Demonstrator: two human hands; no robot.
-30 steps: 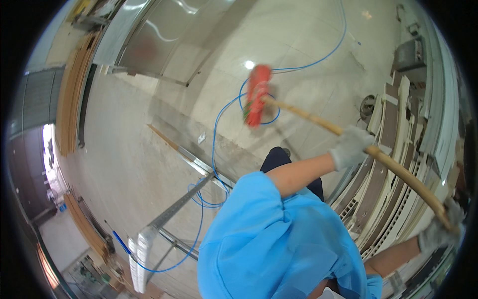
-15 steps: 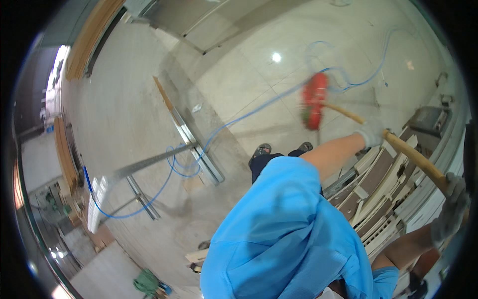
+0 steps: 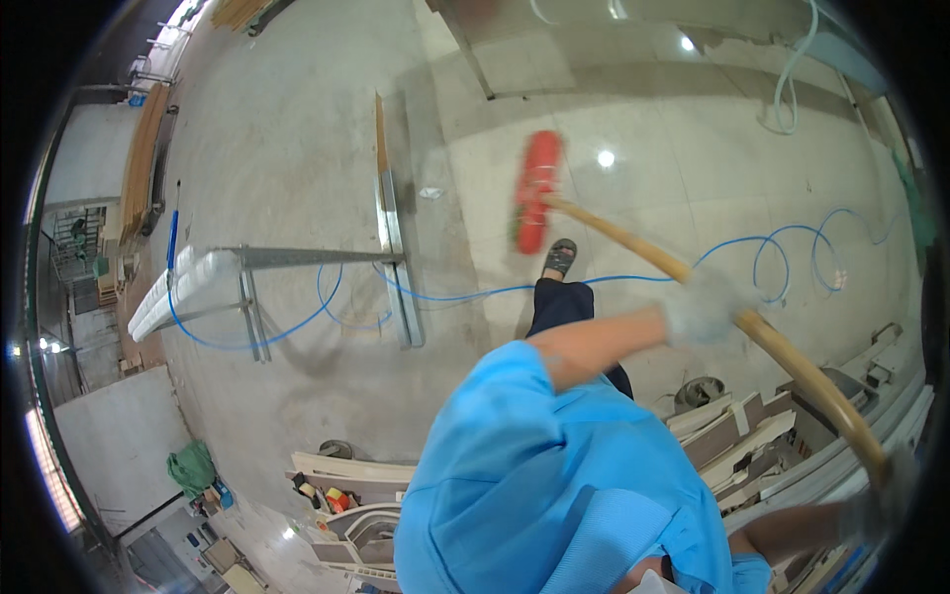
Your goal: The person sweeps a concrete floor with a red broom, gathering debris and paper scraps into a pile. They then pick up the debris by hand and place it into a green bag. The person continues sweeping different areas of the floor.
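The red-headed broom [image 3: 535, 192] rests on the tiled floor [image 3: 693, 168] at 12 o'clock. Left hand [image 3: 705, 305] clamps mid-handle; right hand [image 3: 881, 495], at 4 o'clock, grips the end. Light, stiff wooden pole; two spread grips suit it.

A pale concrete floor [image 3: 297, 119] fills most of the view and changes to glossy tiles [image 3: 693, 109] toward its far right part. A thin blue hose [image 3: 772, 243] snakes in loops across the tiles and runs left under a metal frame [image 3: 396, 267] lying flat on the concrete. At the frame's left end rests a bundle of white strips [image 3: 173, 287]. Along the floor's right edge, off-white moulding pieces [image 3: 732, 436] are stacked on a low cart. At the near edge stand more pale boards [image 3: 346, 475]. A green cloth [image 3: 193, 465] lies crumpled near the lower left corner. Wooden planks [image 3: 139, 168] lean along the far left edge.
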